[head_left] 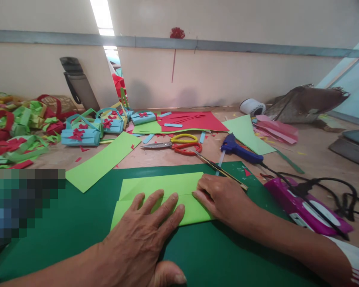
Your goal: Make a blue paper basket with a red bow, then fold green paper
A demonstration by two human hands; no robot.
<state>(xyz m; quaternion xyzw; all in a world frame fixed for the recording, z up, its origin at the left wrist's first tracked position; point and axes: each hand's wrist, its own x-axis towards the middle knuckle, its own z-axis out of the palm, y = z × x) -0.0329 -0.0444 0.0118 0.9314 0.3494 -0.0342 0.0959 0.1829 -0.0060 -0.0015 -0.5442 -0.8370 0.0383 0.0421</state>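
A light green sheet of paper [161, 184], folded over along its near side, lies on a dark green cutting mat [74, 227]. My left hand [149, 231] rests flat on the fold with its fingers spread. At the sheet's right end, my right hand [227, 197] has its fingers curled and pressed together on the paper's edge; the fingertips are partly hidden. Just beyond the right hand lies a thin black-and-yellow stick-like tool [221, 169], its kind unclear. Scissors [179, 146] with red and yellow handles lie past the mat.
A blue glue gun [241, 149] lies right of the scissors, its cord near a purple power strip [308, 207]. Blue paper bags [80, 136] with red bows stand at left beside a colourful paper pile [20, 131]. A dark bottle [79, 83] leans against the wall.
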